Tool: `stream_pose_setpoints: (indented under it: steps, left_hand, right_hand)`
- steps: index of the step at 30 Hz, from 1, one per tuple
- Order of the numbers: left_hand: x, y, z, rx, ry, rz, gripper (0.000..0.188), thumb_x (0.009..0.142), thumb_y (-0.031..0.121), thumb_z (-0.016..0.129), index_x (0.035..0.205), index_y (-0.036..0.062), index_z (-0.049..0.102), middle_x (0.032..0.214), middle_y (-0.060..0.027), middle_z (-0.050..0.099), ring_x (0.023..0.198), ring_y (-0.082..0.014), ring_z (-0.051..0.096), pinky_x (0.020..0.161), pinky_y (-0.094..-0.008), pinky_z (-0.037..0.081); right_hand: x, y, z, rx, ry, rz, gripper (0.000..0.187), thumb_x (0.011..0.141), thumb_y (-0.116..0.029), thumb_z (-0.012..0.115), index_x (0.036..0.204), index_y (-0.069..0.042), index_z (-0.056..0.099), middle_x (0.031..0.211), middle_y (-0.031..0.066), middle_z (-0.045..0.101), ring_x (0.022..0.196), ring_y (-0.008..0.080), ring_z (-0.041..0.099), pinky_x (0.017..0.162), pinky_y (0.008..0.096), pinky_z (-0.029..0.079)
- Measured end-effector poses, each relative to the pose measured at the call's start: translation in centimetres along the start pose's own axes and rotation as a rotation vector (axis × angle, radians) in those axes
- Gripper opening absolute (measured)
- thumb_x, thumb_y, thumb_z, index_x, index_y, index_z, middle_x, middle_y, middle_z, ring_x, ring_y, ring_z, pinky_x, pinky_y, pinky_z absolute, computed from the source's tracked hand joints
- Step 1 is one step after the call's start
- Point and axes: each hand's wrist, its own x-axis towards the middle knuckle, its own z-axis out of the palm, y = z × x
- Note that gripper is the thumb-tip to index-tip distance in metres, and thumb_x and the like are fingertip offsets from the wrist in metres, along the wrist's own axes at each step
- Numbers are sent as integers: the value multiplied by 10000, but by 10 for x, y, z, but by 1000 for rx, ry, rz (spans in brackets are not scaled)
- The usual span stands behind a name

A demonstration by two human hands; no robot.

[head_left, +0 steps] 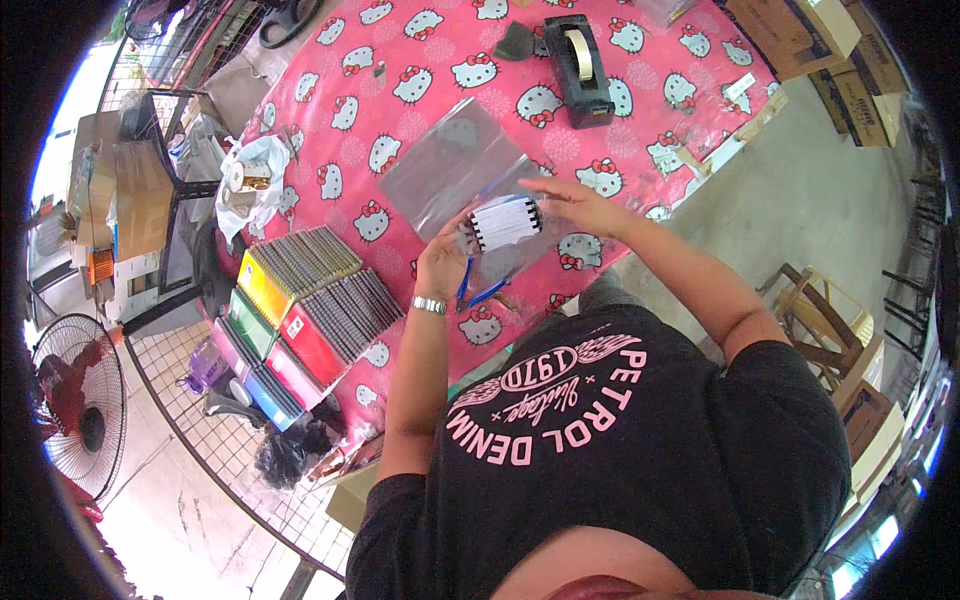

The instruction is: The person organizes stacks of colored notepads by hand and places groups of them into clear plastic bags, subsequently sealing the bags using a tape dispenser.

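Over the pink patterned table, my left hand point(443, 262) is closed on the left end of a small bundle of white strips with black ends point(505, 222); its exact kind is unclear. My right hand point(575, 205) is at the bundle's right side with its fingers stretched out and apart. Beyond the hands, clear plastic sleeves point(440, 170) lie flat on the table. Blue pens point(488, 293) rest just below the bundle, close to my left wrist.
Stacked spiral notebooks point(300, 300) in several colours stand at the table's left edge. A black tape dispenser point(580, 75) sits at the far side. Cardboard boxes point(795, 35) are at the far right, a wooden chair point(825, 320) at right, and a fan point(82, 405) at left.
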Motion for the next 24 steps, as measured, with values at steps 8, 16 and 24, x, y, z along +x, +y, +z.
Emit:
stream_pose_setpoints:
  steps: [8,16,24]
  left_hand:
    - [16,19,-5,117,-143,-207,663,780,279,660,1325,-11,417,1329,-93,476,1187,-224,478,1000,-372,372]
    - [19,17,-6,112,-150,-212,624,812,211,675,1335,1,408,1270,-99,525,1154,-210,508,980,-353,399]
    - [31,10,-1,358,30,-182,392,786,124,683,1152,16,595,1155,-51,598,1019,-177,555,888,-339,427]
  right_hand:
    - [22,-17,-13,-300,-226,-9,475,861,-142,608,1319,-123,482,1232,84,554,1132,177,506,976,330,383]
    - [27,-22,-19,-286,-278,45,572,794,-226,691,1317,-119,484,1179,102,586,1108,192,523,969,330,389]
    - [44,-19,10,-538,-66,-102,299,749,-203,706,1019,-79,666,975,87,610,947,218,577,841,345,448]
